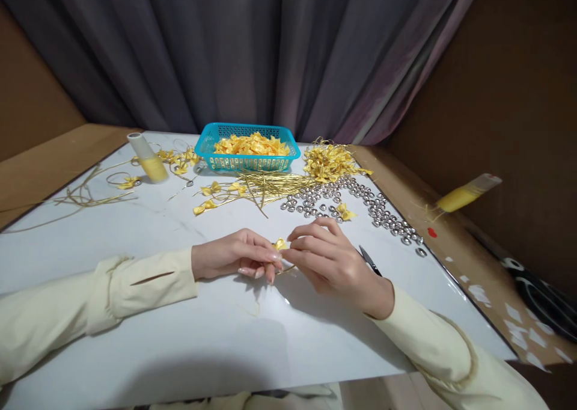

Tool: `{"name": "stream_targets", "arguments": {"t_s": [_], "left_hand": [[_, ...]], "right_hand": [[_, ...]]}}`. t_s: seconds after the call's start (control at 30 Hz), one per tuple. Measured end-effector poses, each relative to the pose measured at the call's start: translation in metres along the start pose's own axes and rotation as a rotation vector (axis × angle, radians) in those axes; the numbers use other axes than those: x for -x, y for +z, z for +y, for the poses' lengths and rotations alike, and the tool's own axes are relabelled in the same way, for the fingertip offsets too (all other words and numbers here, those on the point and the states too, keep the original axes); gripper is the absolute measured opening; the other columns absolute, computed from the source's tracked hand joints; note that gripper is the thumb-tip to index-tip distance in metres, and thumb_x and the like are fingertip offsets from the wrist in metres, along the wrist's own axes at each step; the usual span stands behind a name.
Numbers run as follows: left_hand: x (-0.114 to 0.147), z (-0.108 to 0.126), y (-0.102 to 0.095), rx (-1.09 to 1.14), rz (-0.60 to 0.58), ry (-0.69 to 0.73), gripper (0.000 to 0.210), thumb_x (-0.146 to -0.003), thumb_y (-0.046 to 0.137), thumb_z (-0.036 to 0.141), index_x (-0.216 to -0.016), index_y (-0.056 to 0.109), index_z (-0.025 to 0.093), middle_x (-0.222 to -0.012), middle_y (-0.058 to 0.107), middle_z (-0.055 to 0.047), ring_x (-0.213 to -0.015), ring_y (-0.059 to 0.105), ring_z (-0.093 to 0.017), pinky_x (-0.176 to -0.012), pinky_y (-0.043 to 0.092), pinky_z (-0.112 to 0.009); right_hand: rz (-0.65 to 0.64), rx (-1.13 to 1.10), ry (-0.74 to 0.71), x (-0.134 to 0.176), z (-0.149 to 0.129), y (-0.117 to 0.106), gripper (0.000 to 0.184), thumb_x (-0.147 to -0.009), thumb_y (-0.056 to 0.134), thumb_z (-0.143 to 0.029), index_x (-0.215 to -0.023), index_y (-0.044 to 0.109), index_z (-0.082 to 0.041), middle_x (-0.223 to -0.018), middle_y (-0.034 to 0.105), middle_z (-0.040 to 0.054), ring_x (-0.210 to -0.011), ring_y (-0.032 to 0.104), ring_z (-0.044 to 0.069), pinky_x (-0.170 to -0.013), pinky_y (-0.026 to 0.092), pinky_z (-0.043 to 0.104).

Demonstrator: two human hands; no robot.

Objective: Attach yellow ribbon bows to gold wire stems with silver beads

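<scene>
Evidently, the left hand point(243, 250) pinches a yellow bow point(280, 244) above the white tabletop point(180, 350); whether the right hand point(327, 257) grips it cannot be told. Tabletop extends between the forearms to the near edge; a pointed tool point(369, 261) lies just beside the right hand. Bow small, shiny, mostly finger-covered; the tool's rear end is hidden.

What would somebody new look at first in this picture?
Probably the bright blue, rectangular plastic basket at the far side of the white, marble-patterned table, heaped with glossy yellow pieces. Next, perhaps the shiny, rounded silver pieces scattered nearer, toward the table's right edge. Then maybe the small, shiny yellow piece in front, between the person's left grip and right grip.
</scene>
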State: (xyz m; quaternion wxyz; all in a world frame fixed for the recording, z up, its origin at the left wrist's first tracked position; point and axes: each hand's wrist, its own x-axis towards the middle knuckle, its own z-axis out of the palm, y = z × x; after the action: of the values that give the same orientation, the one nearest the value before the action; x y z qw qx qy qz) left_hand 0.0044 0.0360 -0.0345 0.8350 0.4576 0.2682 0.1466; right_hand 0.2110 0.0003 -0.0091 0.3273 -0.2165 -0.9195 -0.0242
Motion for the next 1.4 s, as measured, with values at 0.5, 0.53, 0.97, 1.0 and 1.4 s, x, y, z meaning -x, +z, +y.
{"name": "stream_targets", "arguments": {"t_s": [0.5, 0.53, 0.97, 1.0, 1.4], "left_hand": [[0.004, -0.001, 0.002, -0.274, -0.076, 0.027, 0.017, -0.08, 0.065, 0.027, -0.08, 0.072, 0.012, -0.059, 0.067, -0.004, -0.047, 0.044, -0.007, -0.045, 0.027, -0.019], [0.004, -0.002, 0.002, -0.29, -0.081, 0.029, 0.017, -0.08, 0.064, 0.027, -0.08, 0.072, 0.011, -0.06, 0.067, -0.005, -0.047, 0.044, -0.007, -0.045, 0.027, -0.02], [0.004, -0.003, 0.004, -0.354, -0.109, 0.052, 0.018, -0.081, 0.064, 0.027, -0.082, 0.072, 0.012, -0.066, 0.069, -0.005, -0.054, 0.052, -0.009, -0.051, 0.039, -0.02], [0.004, -0.002, 0.004, -0.363, -0.107, 0.053, 0.018, -0.081, 0.064, 0.028, -0.082, 0.072, 0.012, -0.065, 0.069, -0.005, -0.054, 0.052, -0.009, -0.051, 0.039, -0.019], [0.006, 0.005, 0.013, -0.395, 0.058, 0.023, 0.022, -0.081, 0.063, 0.031, -0.074, 0.069, 0.011, -0.07, 0.069, -0.006, -0.053, 0.048, -0.008, -0.048, 0.032, -0.019]], "right_hand": [[-0.53, -0.81, 0.702, -0.012, 0.001, -0.016, 0.011, -0.084, 0.055, -0.016, -0.078, 0.063, -0.012, -0.078, 0.065, 0.0051, -0.074, 0.059, 0.015, -0.072, 0.046, 0.028], [-0.536, -0.811, 0.706, -0.012, 0.001, -0.015, 0.011, -0.084, 0.054, -0.015, -0.079, 0.063, -0.012, -0.079, 0.065, 0.0054, -0.074, 0.059, 0.015, -0.072, 0.046, 0.028], [-0.544, -0.825, 0.756, -0.014, -0.002, -0.013, 0.015, -0.08, 0.053, -0.014, -0.078, 0.068, -0.012, -0.083, 0.068, 0.0065, -0.074, 0.059, 0.016, -0.068, 0.046, 0.028], [-0.554, -0.835, 0.773, -0.014, -0.002, -0.013, 0.015, -0.079, 0.053, -0.014, -0.079, 0.068, -0.012, -0.083, 0.068, 0.0065, -0.074, 0.059, 0.016, -0.067, 0.046, 0.028], [-0.503, -0.656, 0.78, -0.014, -0.002, -0.014, 0.019, -0.081, 0.051, -0.014, -0.08, 0.07, -0.012, -0.07, 0.067, 0.0033, -0.064, 0.057, 0.013, -0.064, 0.044, 0.024]]}}
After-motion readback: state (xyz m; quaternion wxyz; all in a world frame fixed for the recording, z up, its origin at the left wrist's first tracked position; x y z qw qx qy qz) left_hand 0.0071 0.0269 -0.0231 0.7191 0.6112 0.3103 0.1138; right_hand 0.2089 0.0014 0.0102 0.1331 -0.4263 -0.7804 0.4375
